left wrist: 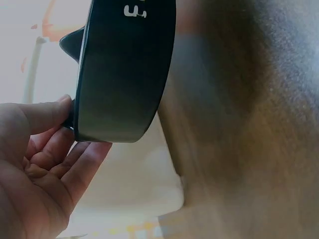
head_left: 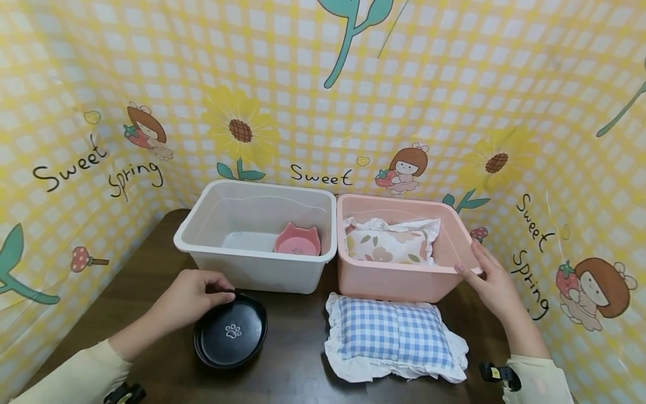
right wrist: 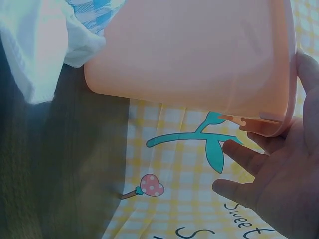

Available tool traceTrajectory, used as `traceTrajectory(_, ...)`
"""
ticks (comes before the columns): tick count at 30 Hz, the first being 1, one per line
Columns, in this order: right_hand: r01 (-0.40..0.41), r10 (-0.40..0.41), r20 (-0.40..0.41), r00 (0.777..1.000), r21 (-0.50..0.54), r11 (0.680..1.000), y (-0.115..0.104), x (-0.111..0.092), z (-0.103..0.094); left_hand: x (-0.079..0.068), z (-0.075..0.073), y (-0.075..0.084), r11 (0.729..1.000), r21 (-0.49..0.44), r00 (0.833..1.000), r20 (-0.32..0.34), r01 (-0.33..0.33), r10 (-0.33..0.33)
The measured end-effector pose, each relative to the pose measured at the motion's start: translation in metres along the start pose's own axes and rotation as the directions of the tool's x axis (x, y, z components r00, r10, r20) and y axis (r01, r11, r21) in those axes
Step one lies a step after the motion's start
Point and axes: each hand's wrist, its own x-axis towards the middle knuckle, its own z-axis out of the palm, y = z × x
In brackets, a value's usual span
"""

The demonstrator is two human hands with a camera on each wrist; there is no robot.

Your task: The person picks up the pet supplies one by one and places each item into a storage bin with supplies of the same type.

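My left hand (head_left: 199, 294) pinches the ear-shaped tip on the rim of a black cat-shaped bowl (head_left: 232, 336) with a pale paw print inside. The left wrist view shows the dark outer wall of the bowl (left wrist: 124, 84), thumb above the ear and fingers curled beneath. At the front right corner of a pink bin (head_left: 398, 283), my right hand (head_left: 497, 280) holds the rim, thumb on one side and fingers on the other. Inside that bin lies a frilled cushion with a flower print (head_left: 386, 244). A pink cat-shaped bowl (head_left: 298, 238) sits in the white bin (head_left: 257, 275).
A blue-checked cushion with white frills (head_left: 396, 331) lies on the dark wooden table (head_left: 292, 348), in front of the pink bin. Both bins stand side by side against a yellow-checked cloth backdrop (head_left: 303, 112), which also rises at the left and right.
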Motion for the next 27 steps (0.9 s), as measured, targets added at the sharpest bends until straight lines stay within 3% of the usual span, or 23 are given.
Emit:
traceTrajectory(9, -0.008, 0.008, 0.003, 1.000, -0.007, 1.000, -0.002, 0.000, -0.001, -0.002, -0.025, 0.024, 0.984, 0.142, 0.994, -0.013, -0.103, 0.106)
traceTrajectory(15, -0.012, 0.012, -0.001, 1.000, -0.009, 1.000, -0.002, -0.002, 0.000, -0.001, -0.047, 0.043, 0.977, 0.149, 0.986, -0.028, -0.156, 0.162)
traceTrajectory(21, -0.023, 0.023, 0.000, 1.000, -0.013, 1.000, -0.004, -0.003, -0.001, -0.001, -0.067, 0.065, 0.954, 0.195, 0.962, -0.107, -0.229, 0.252)
traceTrajectory(27, -0.015, 0.015, 0.006, 1.000, -0.009, 1.000, -0.004, -0.003, 0.000, 0.001, -0.084, 0.085, 0.934, 0.222, 0.940, -0.137, -0.278, 0.313)
